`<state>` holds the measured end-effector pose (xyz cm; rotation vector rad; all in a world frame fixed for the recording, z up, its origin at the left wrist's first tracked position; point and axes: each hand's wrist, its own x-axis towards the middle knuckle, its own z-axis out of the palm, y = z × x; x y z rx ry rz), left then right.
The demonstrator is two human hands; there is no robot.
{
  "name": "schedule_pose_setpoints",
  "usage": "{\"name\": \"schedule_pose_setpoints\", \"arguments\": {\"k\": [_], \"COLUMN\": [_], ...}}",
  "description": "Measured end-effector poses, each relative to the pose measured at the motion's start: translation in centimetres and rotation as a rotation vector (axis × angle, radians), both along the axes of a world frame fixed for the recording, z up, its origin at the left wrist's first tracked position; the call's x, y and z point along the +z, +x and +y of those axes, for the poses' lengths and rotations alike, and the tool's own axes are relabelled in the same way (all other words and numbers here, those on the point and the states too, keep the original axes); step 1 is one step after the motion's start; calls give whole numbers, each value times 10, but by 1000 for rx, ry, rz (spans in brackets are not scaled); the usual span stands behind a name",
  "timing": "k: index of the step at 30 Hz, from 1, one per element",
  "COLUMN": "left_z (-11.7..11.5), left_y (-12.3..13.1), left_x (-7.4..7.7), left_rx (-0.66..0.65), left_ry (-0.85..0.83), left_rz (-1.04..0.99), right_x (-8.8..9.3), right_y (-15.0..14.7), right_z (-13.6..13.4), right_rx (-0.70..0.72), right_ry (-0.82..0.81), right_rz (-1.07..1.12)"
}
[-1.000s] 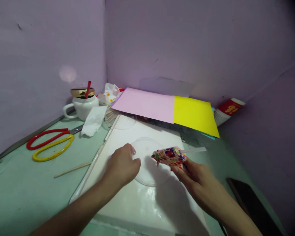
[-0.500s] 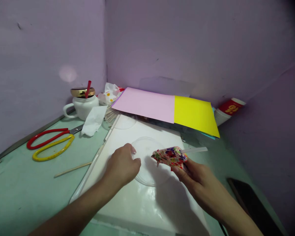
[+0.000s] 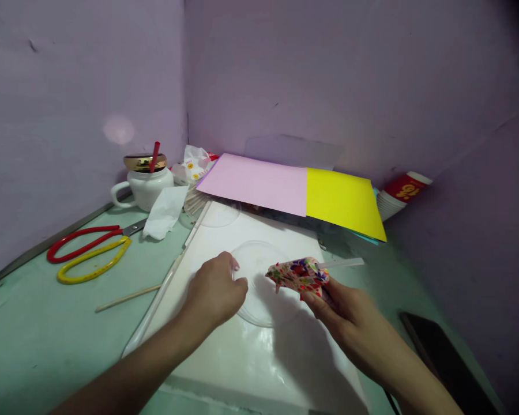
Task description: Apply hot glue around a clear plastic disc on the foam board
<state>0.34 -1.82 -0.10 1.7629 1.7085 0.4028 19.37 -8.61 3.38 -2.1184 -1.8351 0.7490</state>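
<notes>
My right hand (image 3: 343, 308) grips a floral-patterned hot glue gun (image 3: 298, 274) by its handle. The nozzle points left, and a translucent glue stick (image 3: 341, 263) juts from its back end. Under the nozzle lies a clear round plastic lid (image 3: 263, 318) on a white board (image 3: 207, 357). My left hand (image 3: 216, 288) rests at the lid's left rim with its fingers curled and the thumb bent toward it. The fingertips on the far side are partly hidden.
On the left lie red-and-yellow-handled scissors (image 3: 95, 251), a wooden stick (image 3: 127, 298) and a tissue (image 3: 166, 213) by a white mug (image 3: 149, 187). Pink paper (image 3: 259, 181) and yellow paper (image 3: 341, 202) sit behind. Stacked paper cups (image 3: 404, 193) and a dark phone-like slab (image 3: 445, 363) are at right.
</notes>
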Motion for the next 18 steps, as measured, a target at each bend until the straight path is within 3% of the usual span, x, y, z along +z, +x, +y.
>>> {"name": "schedule_pose_setpoints", "arguments": {"k": [13,18], "left_z": [0,1], "left_y": [0,0], "left_x": [-2,-1], "left_rx": [14,14], "left_ry": [-4,1], "left_rz": [-12,-24], "right_x": [-3,-5], "right_y": [0,4], "right_z": [3,3], "right_rx": [-4,-135], "right_ry": [43,99], "right_rz": [-2,182]}}
